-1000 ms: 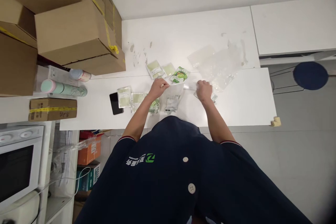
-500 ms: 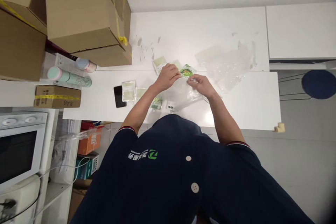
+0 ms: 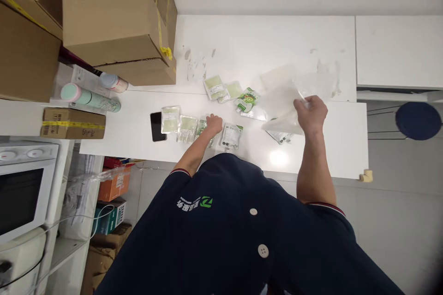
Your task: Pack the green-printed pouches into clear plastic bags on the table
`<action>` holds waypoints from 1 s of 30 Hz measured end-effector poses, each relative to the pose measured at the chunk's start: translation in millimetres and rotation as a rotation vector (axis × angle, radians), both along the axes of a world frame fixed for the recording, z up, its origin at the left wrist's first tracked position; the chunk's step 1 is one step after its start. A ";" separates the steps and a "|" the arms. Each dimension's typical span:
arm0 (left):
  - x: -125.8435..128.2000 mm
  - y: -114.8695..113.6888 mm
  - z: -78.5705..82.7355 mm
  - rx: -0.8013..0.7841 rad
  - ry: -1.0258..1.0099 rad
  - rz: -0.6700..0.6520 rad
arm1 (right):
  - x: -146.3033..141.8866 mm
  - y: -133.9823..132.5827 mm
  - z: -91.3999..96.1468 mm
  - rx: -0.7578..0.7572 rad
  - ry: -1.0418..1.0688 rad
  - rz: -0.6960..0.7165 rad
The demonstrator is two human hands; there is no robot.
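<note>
My right hand (image 3: 311, 111) is closed on a clear plastic bag (image 3: 313, 84) and holds it up off the table on the right. Under the bag's lower edge, a white-and-grey pouch (image 3: 282, 137) partly shows. My left hand (image 3: 213, 124) has its fingers curled at the upper edge of a small green clear-wrapped packet (image 3: 201, 128); my wrist hides part of it. Right of that hand lies a white pouch with a green corner (image 3: 232, 136). A green-and-white pouch (image 3: 247, 100) lies farther back, beside two pale green sachets (image 3: 213, 85).
Two more pale green sachets (image 3: 170, 120) lie at the left, alongside a black phone (image 3: 158, 126). Cardboard boxes (image 3: 107, 18), a mint bottle (image 3: 90, 99) and a taped carton (image 3: 73, 123) stand farther left. Another clear plastic sheet (image 3: 277, 78) lies on the white table (image 3: 249, 46).
My hands have parted: the right has carried the clear bag to the right, and the left has come down to the green packet. The pouches beneath the bag are uncovered.
</note>
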State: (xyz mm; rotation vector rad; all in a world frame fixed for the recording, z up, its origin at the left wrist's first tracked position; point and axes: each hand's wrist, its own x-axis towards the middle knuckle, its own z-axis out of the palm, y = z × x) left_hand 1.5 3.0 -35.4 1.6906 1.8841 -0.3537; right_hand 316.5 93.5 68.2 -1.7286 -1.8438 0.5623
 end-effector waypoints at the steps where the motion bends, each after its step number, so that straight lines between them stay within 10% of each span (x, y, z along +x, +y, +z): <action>1: 3.3 0.5 5.0 0.017 -0.023 0.007 | -0.9 -4.5 -1.8 0.010 -0.049 -0.014; 7: 15.0 -6.9 70.4 0.521 -0.237 0.003 | -21.6 -28.5 23.6 -0.124 -0.006 0.079; 11: 23.9 -9.3 115.7 0.707 -0.310 0.028 | -44.2 -32.2 59.2 -0.350 0.137 0.456; 15: 37.8 -1.9 135.3 0.743 -0.415 0.036 | -83.4 -38.3 56.6 -0.415 0.217 0.701; 20: 16.3 -6.6 93.9 0.701 -0.475 0.149 | -101.1 -35.6 17.8 -0.393 0.201 0.556; 26: -73.4 -39.0 8.1 0.234 -0.013 0.431 | -32.5 51.3 -26.3 -0.048 0.512 -0.350; 30: -96.9 -38.8 -17.8 0.144 0.052 0.403 | 11.3 100.0 -58.7 -0.168 0.699 -0.582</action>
